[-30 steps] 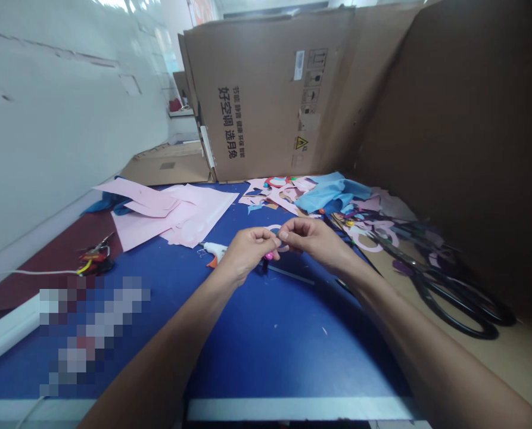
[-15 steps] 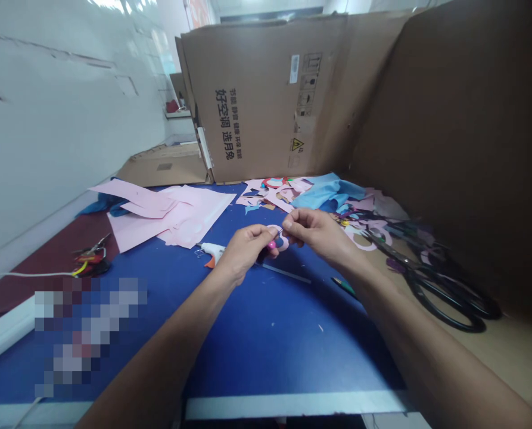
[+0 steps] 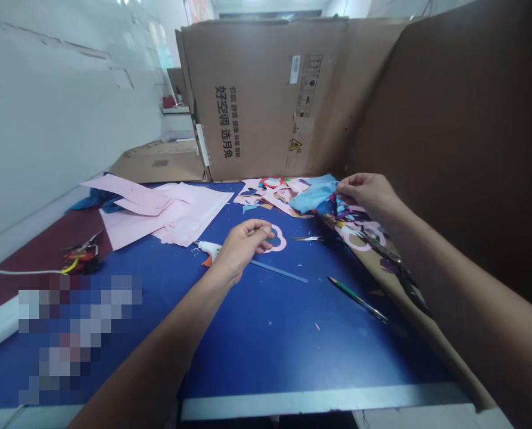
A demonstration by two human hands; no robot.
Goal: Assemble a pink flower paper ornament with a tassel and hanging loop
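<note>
My left hand (image 3: pixel 248 241) is closed in a pinch on a pink paper ring (image 3: pixel 282 239) with a scalloped, flower-like outline, held above the blue table. Part of the ring is hidden behind the fingers. Farther right, my right hand (image 3: pixel 366 192) is raised over the scrap pile, thumb and fingers pressed together beside a crumpled light-blue sheet (image 3: pixel 314 193). Something small and dark shows just below those fingertips; I cannot make out what it is. Small scissors (image 3: pixel 308 238) lie between the hands, blades pointing left. Behind my left hand is a white and orange glue gun (image 3: pixel 210 251).
Pink sheets (image 3: pixel 176 211) lie at the back left. A pale narrow strip (image 3: pixel 281 271) and a green pen (image 3: pixel 357 299) rest on the table (image 3: pixel 266 345). Large black scissors (image 3: pixel 408 277) are partly hidden by my right forearm. Cardboard walls (image 3: pixel 266 107) stand behind and right.
My right hand has left the ring and moved right and up to the scraps. My left hand keeps the ring. The magenta piece at its fingers no longer shows. Small scissors and pen are uncovered.
</note>
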